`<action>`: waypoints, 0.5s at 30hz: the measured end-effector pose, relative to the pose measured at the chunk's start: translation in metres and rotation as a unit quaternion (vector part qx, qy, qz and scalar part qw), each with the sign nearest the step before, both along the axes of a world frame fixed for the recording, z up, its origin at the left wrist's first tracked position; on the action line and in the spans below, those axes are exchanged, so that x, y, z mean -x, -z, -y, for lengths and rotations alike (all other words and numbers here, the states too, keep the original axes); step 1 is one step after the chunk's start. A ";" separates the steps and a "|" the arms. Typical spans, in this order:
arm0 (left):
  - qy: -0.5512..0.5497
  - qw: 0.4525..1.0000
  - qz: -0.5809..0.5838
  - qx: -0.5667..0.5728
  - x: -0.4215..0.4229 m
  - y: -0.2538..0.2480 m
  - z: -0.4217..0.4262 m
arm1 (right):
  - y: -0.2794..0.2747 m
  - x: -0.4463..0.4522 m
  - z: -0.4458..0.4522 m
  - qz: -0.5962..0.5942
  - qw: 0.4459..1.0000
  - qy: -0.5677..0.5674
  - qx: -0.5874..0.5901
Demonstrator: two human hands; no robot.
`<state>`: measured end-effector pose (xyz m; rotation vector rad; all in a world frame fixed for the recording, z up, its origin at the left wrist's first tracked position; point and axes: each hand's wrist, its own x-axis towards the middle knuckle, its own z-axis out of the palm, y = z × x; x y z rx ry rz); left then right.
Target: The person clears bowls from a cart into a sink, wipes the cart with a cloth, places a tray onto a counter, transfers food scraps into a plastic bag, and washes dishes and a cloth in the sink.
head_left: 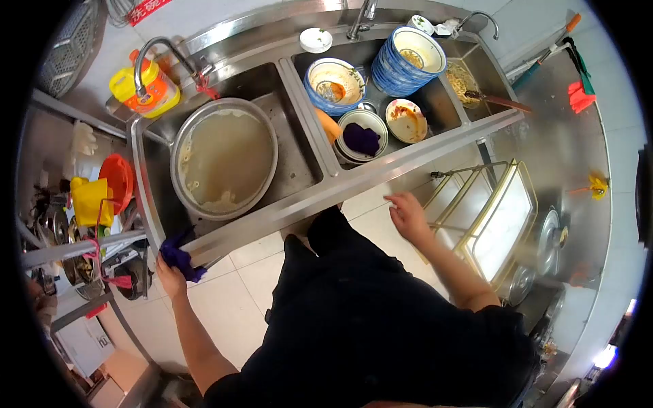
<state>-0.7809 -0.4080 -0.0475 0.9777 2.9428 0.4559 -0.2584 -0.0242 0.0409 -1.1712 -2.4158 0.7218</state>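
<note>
Fingers of the left hand (pixel 171 279) bend around a bunched purple cloth (pixel 185 262), clamping it at the front left corner of a metal sink (pixel 272 219). Right-hand fingers are apart and loosely curled, holding nothing; that right hand (pixel 409 219) hangs over the floor, in front of the sink's edge.

Wiping this rim well probably calls for the cloth folded into a pad, flat even pressure, and care to keep skin off the corner edge.

Beyond the rim, the left basin (pixel 292 160) holds a wide round pan (pixel 177 163), filled with cloudy brownish water (pixel 228 160) and pale froth near its edges. In the middle basin (pixel 442 112), the nearest things are stacked small dishes (pixel 350 158) with a second purple cloth (pixel 362 138) on top, and a plate (pixel 394 109) smeared with reddish sauce. Behind them sit a bowl (pixel 333 66) with orange-red leftovers and a tall stack of blue-and-white bowls (pixel 391 76), the top one containing pale scraps. The right basin (pixel 490 71) contains yellowish food bits (pixel 457 78). A yellow jug (pixel 146 88) stands behind the left basin; its contents cannot be seen.
</note>
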 end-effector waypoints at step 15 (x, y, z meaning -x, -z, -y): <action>-0.146 0.978 -0.015 0.147 -0.040 0.023 -0.040 | 0.161 0.090 -0.226 0.317 0.948 -0.014 -0.016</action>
